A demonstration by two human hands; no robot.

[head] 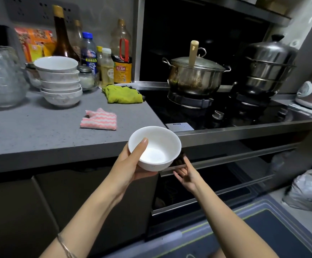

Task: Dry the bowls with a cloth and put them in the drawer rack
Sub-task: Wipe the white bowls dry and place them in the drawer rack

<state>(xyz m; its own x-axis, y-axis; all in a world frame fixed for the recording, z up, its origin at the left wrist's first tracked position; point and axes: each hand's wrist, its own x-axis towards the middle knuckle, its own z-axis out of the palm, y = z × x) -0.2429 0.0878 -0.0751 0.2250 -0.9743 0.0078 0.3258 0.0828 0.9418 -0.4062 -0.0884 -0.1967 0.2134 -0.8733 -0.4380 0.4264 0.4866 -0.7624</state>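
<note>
We hold one white bowl [157, 151] in our left hand [129, 165], up in the air just in front of the gray counter [30, 131]. Our thumb lies over the rim and inside the bowl, and our fingers cup it from below. Our right hand [186, 173] is lower down, with its fingers curled up under the long metal drawer handle [235, 158] below the black stove [244, 112]. The pink striped cloth [99, 119] lies flat on the counter, near the bowl but not touching it. A stack of bowls [60, 81] stands farther back on the counter, beside the bottles. A green cloth [122, 94] lies by the stove's edge.
</note>
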